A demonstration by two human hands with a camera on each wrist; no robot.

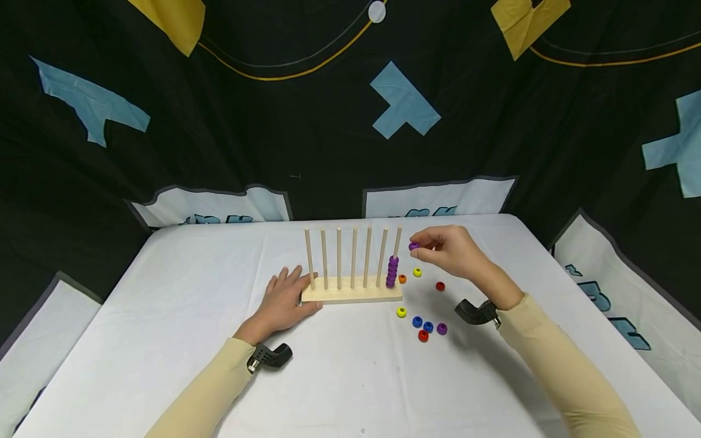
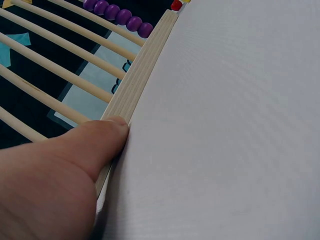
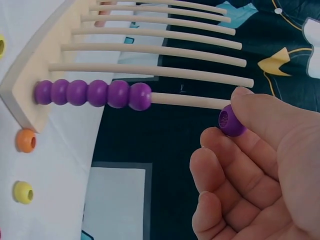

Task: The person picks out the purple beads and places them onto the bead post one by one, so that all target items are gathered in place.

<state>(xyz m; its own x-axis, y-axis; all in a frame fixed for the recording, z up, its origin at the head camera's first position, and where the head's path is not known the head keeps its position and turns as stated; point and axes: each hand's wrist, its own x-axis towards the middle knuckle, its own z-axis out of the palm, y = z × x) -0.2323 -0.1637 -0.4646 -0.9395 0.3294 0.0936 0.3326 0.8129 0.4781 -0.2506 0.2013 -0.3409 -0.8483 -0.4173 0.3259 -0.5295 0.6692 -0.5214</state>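
A pale wooden peg rack (image 1: 350, 295) with several upright pegs stands on the table. Its rightmost peg carries a stack of purple beads (image 1: 392, 272), while the other pegs are bare. My left hand (image 1: 285, 301) holds the rack's left end between thumb and index finger, the remaining fingers spread over the table. In the left wrist view the thumb (image 2: 107, 132) presses the base's front edge. Up beside the top of the rightmost peg, my right hand (image 1: 451, 249) pinches one purple bead (image 3: 231, 121) between thumb and fingers. The bead overlaps the peg's tip in the right wrist view.
Loose beads lie right of the rack: orange (image 1: 402, 278), yellow (image 1: 417, 272) and red (image 1: 440, 286) near its end. Closer to me are another yellow (image 1: 401, 312), blue ones (image 1: 417, 322), a red (image 1: 423, 336) and a purple (image 1: 442, 328). A dark curtain (image 1: 328, 146) hangs behind the white table (image 1: 339, 377).
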